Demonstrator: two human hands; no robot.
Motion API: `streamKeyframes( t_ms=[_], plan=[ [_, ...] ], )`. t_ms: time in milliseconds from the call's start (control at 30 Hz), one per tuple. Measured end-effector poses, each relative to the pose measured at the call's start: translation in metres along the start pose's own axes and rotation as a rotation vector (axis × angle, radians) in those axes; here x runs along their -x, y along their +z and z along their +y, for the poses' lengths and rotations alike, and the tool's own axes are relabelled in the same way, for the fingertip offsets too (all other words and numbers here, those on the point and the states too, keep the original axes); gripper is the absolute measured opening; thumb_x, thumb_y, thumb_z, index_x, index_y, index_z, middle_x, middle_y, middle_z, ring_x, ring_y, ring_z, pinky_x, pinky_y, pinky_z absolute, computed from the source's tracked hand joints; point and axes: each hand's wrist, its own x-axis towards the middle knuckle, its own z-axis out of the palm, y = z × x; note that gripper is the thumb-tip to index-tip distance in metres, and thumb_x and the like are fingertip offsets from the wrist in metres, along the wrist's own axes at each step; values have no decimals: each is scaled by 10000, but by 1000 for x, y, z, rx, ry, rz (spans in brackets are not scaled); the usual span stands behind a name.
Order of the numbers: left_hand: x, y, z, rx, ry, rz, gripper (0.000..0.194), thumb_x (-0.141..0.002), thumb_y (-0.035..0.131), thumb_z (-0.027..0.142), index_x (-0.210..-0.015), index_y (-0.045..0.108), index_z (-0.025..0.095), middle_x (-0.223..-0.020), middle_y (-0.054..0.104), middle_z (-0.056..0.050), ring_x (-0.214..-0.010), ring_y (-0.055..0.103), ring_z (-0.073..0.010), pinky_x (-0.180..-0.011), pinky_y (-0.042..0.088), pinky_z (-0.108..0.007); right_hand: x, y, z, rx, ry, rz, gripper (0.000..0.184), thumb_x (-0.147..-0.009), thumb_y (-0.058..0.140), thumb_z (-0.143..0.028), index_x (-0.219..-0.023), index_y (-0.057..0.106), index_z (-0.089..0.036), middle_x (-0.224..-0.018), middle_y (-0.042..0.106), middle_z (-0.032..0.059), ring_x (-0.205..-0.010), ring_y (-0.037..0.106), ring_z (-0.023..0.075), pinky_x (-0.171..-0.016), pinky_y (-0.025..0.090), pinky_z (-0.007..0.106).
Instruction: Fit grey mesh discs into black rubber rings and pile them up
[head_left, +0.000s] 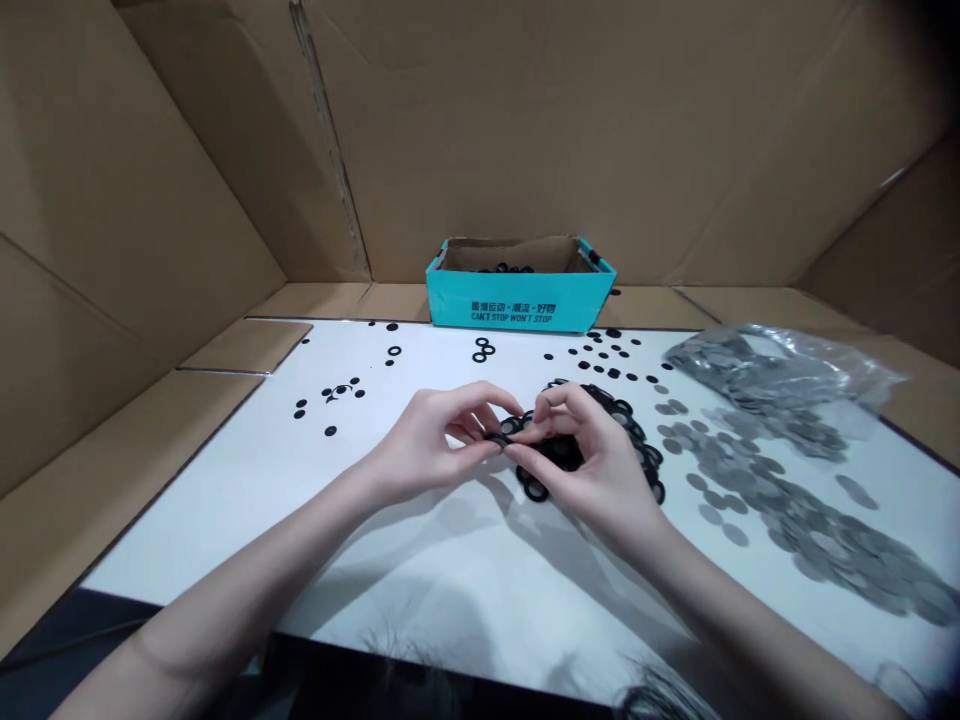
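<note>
A small black ring (498, 440) is pinched between the fingertips of both hands, just above the white table. My left hand (442, 437) grips its left side with thumb and fingers. On its right side my right hand (585, 450) is closed, thumb and forefinger at the ring's edge. Whether a disc sits inside the ring is too small to tell. Behind and below my right hand lies a heap of black rings (646, 455), partly hidden by that hand; some show grey centres.
A turquoise box (521, 303) with black pieces inside stands at the back. Grey translucent discs (817, 535) spread across the right, near a clear plastic bag (780, 370) of more discs. Small black discs (331, 431) and loose rings (480, 357) are scattered about. Cardboard walls (600, 130) enclose the table.
</note>
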Motion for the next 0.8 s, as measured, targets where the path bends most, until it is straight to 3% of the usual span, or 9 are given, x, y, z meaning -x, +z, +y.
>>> streamKeyframes(
  t_ms=[133, 367, 500, 633, 800],
  plan=[
    [-1, 0, -1, 25, 0, 16, 242, -850, 677, 133, -1090, 679, 166, -873, 727, -8, -779, 698, -105, -770, 579, -226, 1, -1, -1, 50, -46, 11, 212, -812, 706, -215, -928, 536, -262, -817, 779, -10, -847, 789, 215, -746, 525, 315],
    [-1, 4, 3, 80, -18, 60, 183, -903, 640, 167, -1085, 626, 179, -866, 668, 6, -788, 664, -94, -744, 565, -210, 0, -1, -2, -31, 35, -19, 193, -817, 692, -217, -918, 533, -263, -669, 722, -42, -686, 733, 186, -702, 517, 319],
    [-1, 0, 7, 82, 1, -14, 117, -893, 652, 161, -998, 608, 186, -954, 662, -9, -779, 650, -89, -692, 563, -197, 2, 0, -6, -104, 29, 57, 277, -785, 727, -212, -895, 481, -278, -631, 663, -74, -676, 699, 172, -720, 519, 323],
    [-2, -4, 10, 0, -3, -115, 140, -868, 628, 102, -974, 613, 192, -885, 659, 12, -749, 642, -85, -688, 554, -199, 5, 2, -6, -78, -15, 99, 290, -780, 718, -197, -878, 459, -283, -647, 627, -76, -683, 675, 170, -699, 513, 318],
    [-1, -3, 4, 31, -30, -18, 234, -861, 675, 149, -1081, 604, 187, -846, 667, 11, -767, 660, -102, -736, 562, -227, 4, 0, -3, 13, -12, 31, 239, -803, 704, -200, -876, 488, -272, -686, 659, -56, -746, 722, 190, -724, 514, 327]
  ],
)
